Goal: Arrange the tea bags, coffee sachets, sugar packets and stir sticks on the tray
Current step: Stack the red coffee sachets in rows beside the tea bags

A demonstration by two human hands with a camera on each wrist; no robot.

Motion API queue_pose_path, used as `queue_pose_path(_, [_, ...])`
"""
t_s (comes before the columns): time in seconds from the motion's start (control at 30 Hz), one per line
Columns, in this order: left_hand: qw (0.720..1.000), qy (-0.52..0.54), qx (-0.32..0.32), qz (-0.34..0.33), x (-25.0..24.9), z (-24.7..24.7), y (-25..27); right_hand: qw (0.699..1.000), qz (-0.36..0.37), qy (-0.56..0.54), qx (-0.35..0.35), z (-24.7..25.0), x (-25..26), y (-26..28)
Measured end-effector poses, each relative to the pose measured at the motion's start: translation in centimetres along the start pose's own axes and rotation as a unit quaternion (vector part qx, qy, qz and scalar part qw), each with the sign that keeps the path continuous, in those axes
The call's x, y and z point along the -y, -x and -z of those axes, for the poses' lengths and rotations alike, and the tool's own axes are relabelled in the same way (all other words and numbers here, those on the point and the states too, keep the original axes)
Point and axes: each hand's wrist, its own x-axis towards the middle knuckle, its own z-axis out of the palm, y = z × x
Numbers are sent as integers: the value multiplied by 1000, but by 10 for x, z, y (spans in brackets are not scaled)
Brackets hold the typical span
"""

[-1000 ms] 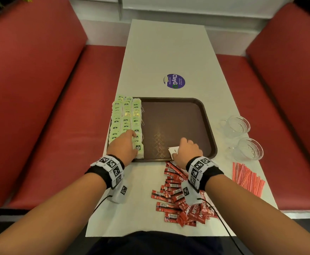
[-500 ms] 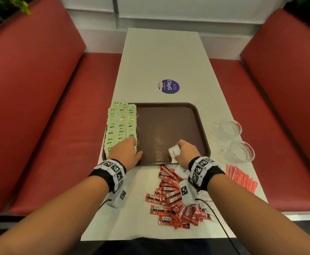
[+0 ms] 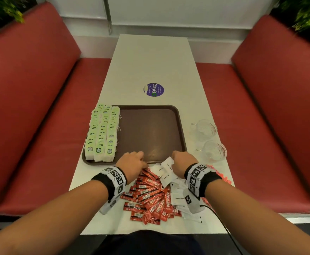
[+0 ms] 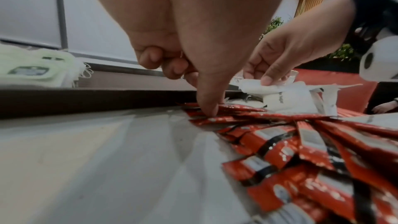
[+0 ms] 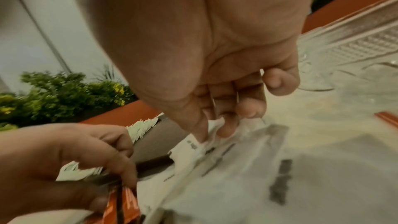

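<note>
Tray (image 3: 150,107) lies on the white table (image 3: 154,57). Tea bags (image 3: 102,133) are set in 3 rows along its left side; the rest of the tray floor is bare.

Coffee sachets (image 3: 150,196) lie in a loose red fan on the table just short of the tray's near rim. Sugar packets (image 3: 166,172) form a white heap overlapping the fan's right edge. Stir sticks (image 3: 222,176) lie to the right, mostly hidden behind the right wrist. 2 glass cups (image 3: 204,128) stand right of the tray.

Left hand (image 3: 132,163): fingers curled, thumb tip pressed down on the far end of a sachet; the right wrist view suggests sachets pinched under the fingers. Narrow grip, read as holding coffee sachets.

Right hand (image 3: 182,161): thumb and fingertips pinch 1 or more sugar packets at a corner, narrow grip.

Judgement: step in hand is lifting the next goods off the table heap for the tray.

Advice: 
- The sachets are slick and overlap, so the person should square a small bundle before lifting rather than drag the fan.
- Lay them parallel, just beside the tea rows, without nudging the tag strings.
- Corner pinch on sugar packets risks tearing or shedding; a fuller hold would serve better.
</note>
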Motion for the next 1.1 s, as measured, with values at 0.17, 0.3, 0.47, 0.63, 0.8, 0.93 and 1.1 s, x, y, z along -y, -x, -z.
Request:
queue_pose_path(0.17, [998, -32, 27, 41, -5, 6, 8, 998, 48, 14, -23, -4, -3, -4])
queue_pose_path(0.3, [995, -54, 47, 70, -2, 10, 12, 994, 98, 31, -34, -3, 1, -9])
queue_pose_path(0.47, [989, -24, 90, 112, -3, 7, 18, 988, 147, 54, -13, -2, 11, -11])
queue_pose_path(0.63, [990, 5, 63, 126, -4, -2, 23, 981, 170, 94, 23, -3, 15, -12])
queue_pose_path(0.8, [986, 23, 78, 144, -7, -4, 22, 978, 174, 108, 41, -1, 19, -11])
queue_pose_path(0.93, [984, 31, 80, 154, -8, 0, 20, 977, 181, 101, 57, 2, 22, -15])
queue_pose_path(1.1, [989, 10, 58, 136, -6, 12, 24, 968, 233, 74, 64, 7, 34, -21])
